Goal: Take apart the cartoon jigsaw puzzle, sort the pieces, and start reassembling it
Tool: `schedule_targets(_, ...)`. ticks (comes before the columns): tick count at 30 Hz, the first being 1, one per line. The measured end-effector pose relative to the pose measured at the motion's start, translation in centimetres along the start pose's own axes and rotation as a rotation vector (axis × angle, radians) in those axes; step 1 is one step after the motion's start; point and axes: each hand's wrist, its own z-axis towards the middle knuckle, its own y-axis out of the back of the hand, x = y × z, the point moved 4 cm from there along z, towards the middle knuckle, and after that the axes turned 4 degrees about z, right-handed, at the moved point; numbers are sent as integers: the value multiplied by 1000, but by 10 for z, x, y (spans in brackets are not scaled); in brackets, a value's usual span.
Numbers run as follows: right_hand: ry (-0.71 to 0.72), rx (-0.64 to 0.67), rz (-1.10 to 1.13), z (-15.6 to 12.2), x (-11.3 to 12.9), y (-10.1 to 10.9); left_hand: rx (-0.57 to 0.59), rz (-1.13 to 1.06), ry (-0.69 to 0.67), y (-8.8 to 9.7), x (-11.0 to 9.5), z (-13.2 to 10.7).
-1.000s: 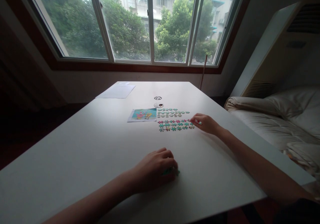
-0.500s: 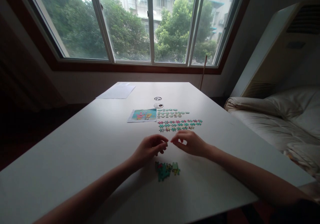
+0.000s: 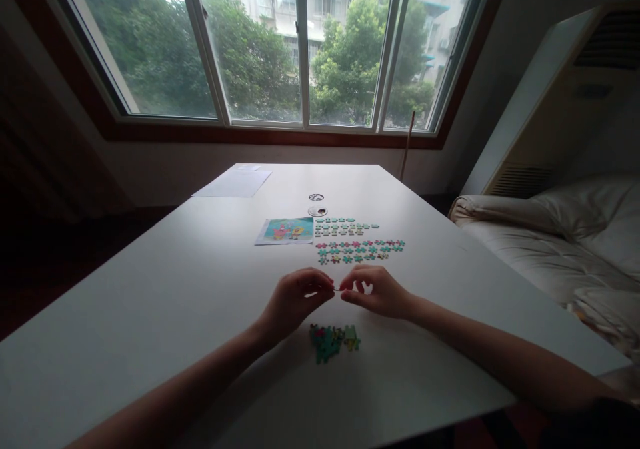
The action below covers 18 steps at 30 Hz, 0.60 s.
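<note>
The right hand (image 3: 380, 292), back from the loose rows (image 3: 357, 250), now meets the left hand (image 3: 295, 299) over the bench (image 3: 200, 282); both sets of fingers close on one small puzzle piece (image 3: 339, 289), held just behind the joined cluster (image 3: 333, 342), probably being oriented, not yet fitted

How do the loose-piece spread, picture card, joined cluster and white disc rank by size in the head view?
1. Loose-piece spread: clearly largest.
2. Picture card and joined cluster: these look about alike, and the cluster is nearer the camera, so I won't rank them.
3. White disc: smallest.
</note>
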Motion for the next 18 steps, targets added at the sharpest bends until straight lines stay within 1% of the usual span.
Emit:
schedule_targets(2, 3, -18, -1, 0, 1, 0, -8, 65, -80, 0, -6, -1)
schedule_targets(5, 13, -39, -5, 0, 1, -1, -30, 223, -207, 0, -17, -2)
schedule_targets(8, 22, -47, -7, 1, 2, 0, -48, 324, -300, 0, -24, -3)
schedule_targets(12, 50, -61, -20, 1, 5, 0, -33, 361, -342, -3, -26, -4)
schedule_targets(16, 76, -63, -37, 0, 7, -2, 4, 367, -352, -4, -24, -4)
schedule_targets(18, 88, -67, -70, 0, 6, 0, 32, 373, -351, -4, -23, -4)
